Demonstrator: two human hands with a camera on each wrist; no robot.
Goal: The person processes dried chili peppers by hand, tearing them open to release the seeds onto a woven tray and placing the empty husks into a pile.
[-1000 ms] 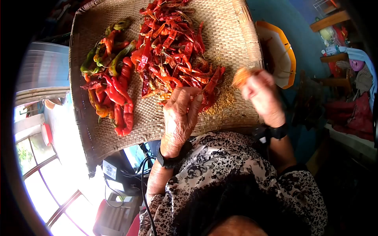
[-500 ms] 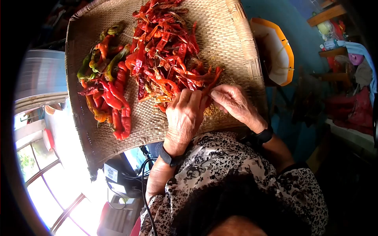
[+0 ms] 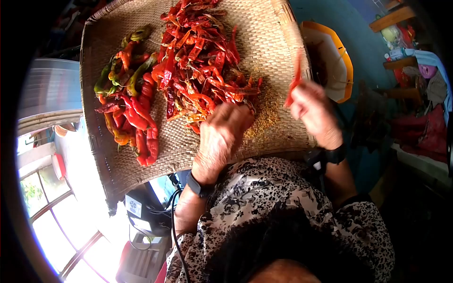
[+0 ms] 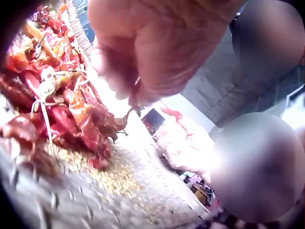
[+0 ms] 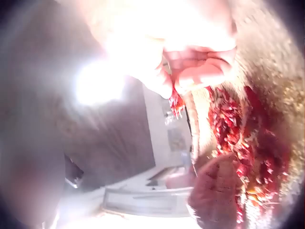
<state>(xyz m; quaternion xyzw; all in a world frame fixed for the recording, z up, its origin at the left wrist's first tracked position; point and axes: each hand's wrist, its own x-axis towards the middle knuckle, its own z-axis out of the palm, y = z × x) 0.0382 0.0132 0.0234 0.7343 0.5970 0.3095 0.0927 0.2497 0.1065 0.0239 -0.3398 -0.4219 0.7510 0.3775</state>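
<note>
While the left hand [image 3: 222, 134] is curling over the near end of the dried chilli heap [image 3: 203, 61], possibly gripping something (I cannot tell), the right hand [image 3: 315, 111] is pinching a red chilli [image 3: 296, 82] by the right edge of the woven tray [image 3: 262, 33], well apart now after meeting the left half a second ago. Loose seeds [image 3: 265, 115] are lying between them. Fresher peppers [image 3: 137, 115] are lining the left edge. Bare weave is running toward the far right corner; an orange-rimmed basin [image 3: 337, 68] is standing beyond the right edge.
</note>
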